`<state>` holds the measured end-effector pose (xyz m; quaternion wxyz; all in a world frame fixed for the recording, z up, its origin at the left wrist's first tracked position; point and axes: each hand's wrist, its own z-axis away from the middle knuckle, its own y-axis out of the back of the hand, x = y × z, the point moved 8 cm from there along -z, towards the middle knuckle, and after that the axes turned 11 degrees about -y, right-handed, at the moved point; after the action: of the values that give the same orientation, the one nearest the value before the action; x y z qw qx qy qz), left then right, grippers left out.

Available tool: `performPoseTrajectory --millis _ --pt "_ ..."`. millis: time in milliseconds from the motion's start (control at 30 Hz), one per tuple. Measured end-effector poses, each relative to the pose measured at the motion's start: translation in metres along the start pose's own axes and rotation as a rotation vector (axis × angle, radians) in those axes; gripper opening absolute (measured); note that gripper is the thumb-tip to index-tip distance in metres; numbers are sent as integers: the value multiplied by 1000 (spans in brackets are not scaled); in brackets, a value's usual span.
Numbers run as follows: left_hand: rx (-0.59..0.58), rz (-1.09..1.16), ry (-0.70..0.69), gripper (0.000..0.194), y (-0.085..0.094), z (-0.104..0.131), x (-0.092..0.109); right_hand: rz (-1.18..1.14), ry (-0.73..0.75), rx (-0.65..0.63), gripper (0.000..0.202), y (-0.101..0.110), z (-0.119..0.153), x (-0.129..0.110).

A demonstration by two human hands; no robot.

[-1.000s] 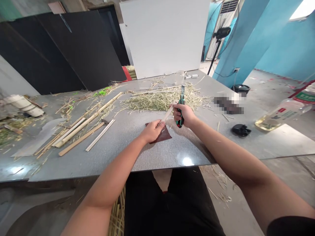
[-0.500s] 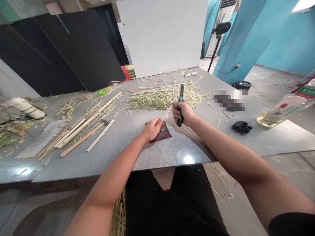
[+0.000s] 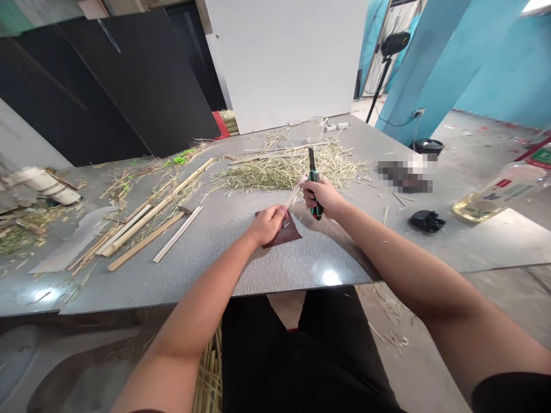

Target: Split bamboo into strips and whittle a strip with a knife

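Note:
My left hand (image 3: 270, 222) is closed around the near end of a pale bamboo strip (image 3: 294, 194), just over a dark brown sheet (image 3: 284, 234) on the table. A green and black utility knife (image 3: 315, 192) is gripped in my right hand (image 3: 322, 197), its blade pointing up and away from me. The far end of the strip meets the fingers of my right hand; whether they pinch it is hidden. Behind both hands lies a wide heap of thin bamboo shavings (image 3: 267, 173).
On the left of the table (image 3: 206, 269) lie a bamboo pole (image 3: 159, 206), a hammer (image 3: 146, 241) and a pale strip (image 3: 177, 234). To the right are a black crumpled object (image 3: 426, 221) and a clear bottle of yellowish liquid (image 3: 486, 201). A black fan (image 3: 394, 43) stands behind.
The knife in my right hand has tilted slightly, its blade tip shifting left. My left hand keeps its hold on the strip. The whole view has shifted a little.

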<state>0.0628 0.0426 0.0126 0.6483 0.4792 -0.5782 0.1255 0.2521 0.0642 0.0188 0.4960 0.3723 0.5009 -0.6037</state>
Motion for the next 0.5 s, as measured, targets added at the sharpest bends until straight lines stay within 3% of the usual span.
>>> performPoseTrajectory --millis 500 --pt "8 -25 -43 52 1 -2 -4 -80 -19 37 46 -2 4 -1"
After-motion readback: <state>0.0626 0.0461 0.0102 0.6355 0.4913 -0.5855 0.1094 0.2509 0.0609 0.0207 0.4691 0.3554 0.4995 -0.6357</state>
